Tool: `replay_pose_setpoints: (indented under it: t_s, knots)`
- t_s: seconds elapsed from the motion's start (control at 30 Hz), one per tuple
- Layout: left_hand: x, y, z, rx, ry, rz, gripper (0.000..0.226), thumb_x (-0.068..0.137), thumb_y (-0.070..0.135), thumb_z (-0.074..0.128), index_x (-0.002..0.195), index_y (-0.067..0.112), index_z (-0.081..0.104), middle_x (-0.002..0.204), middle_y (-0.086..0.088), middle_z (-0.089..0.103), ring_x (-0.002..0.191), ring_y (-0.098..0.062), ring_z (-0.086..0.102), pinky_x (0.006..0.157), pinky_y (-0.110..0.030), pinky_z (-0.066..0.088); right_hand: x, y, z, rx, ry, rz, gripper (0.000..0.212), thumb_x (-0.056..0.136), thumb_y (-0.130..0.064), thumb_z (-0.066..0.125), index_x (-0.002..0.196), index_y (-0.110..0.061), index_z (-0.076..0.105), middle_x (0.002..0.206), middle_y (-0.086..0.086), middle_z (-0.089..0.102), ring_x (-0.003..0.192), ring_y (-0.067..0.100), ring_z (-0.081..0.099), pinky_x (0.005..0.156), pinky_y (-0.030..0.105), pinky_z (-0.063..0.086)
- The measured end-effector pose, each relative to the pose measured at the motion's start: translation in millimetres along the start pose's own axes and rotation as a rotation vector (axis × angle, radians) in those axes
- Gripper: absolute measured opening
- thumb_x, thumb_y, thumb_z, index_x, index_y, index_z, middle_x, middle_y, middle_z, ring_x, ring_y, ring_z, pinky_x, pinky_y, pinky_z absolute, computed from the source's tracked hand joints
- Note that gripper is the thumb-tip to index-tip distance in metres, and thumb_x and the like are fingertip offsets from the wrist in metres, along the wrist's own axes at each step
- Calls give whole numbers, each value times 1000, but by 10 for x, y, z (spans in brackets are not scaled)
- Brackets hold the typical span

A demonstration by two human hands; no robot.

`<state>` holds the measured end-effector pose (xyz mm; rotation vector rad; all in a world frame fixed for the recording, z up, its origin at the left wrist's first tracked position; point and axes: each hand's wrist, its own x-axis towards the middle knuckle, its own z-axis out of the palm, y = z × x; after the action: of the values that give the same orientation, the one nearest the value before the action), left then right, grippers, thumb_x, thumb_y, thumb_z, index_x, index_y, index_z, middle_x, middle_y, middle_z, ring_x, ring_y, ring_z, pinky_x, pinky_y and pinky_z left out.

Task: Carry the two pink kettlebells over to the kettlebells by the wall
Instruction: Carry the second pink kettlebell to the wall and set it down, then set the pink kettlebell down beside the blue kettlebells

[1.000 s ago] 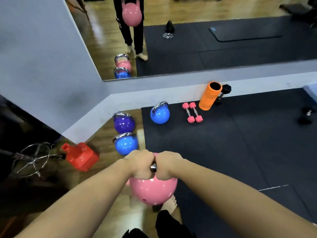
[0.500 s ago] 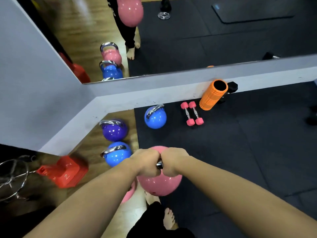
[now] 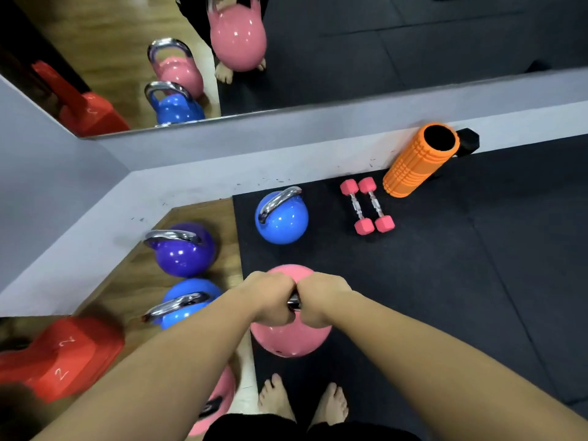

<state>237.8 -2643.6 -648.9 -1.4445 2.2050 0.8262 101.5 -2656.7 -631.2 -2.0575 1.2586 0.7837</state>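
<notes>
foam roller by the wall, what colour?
Orange, with a ridged grid texture and a black hollow core: the foam roller, clearest in the head view.

Gym corner: glossy bells, matt mat, wood strip.

Pink kettlebell (image 3: pixel 291 340) w/ glossy smooth shell, highlights on it; handle bit betw. the fists looks polished metal. Blue kettlebell (image 3: pixel 281 218), purple kettlebell (image 3: pixel 184 251) & 2nd blue kettlebell (image 3: pixel 187 302): same shiny coat, chrome-look handles. Floor mat (image 3: pixel 445 281) black, matt, fine-grained, prob. rubber. Wood floor (image 3: pixel 203 214) w/ visible grain, slight sheen. Foam roller (image 3: pixel 416 160) orange, ridged, matt. Pink dumbbells (image 3: pixel 367 205): matt heads, knurled metal grips. Mirror (image 3: pixel 350 43) reflective.
</notes>
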Motion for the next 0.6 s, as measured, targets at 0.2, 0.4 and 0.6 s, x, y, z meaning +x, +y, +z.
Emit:
replay_pose_setpoints:
  t_s: [0.2, 0.4, 0.6]
  knots:
    - [789, -279, 676, -24, 0, -40, 11, 63, 40, 56, 69, 33, 49, 58, 14, 48, 58, -18, 49, 47, -28, 30, 885, 313, 499, -48, 4, -6, 23, 78, -18, 58, 61, -26, 44, 64, -8, 52, 53, 12, 44, 42, 27, 28]
    - [1479, -560, 1276, -165, -32, -122, 12, 62, 43, 55, 71, 37, 49, 67, 15, 56, 67, -18, 55, 53, -28, 40, 1630, 574, 875, -97, 2, -8, 22, 79, -20, 57, 63, -27, 45, 66, -9, 52, 61, 17, 50, 51, 29, 35]
    - [1877, -717, 1657, -195, -27, -178, 5, 65, 37, 53, 69, 34, 52, 64, 12, 58, 62, -13, 56, 46, -27, 32, 2120, 676, 1170, -85, 1, 7, 15, 79, -19, 58, 68, -25, 50, 66, -8, 50, 65, 18, 52, 53, 30, 37]
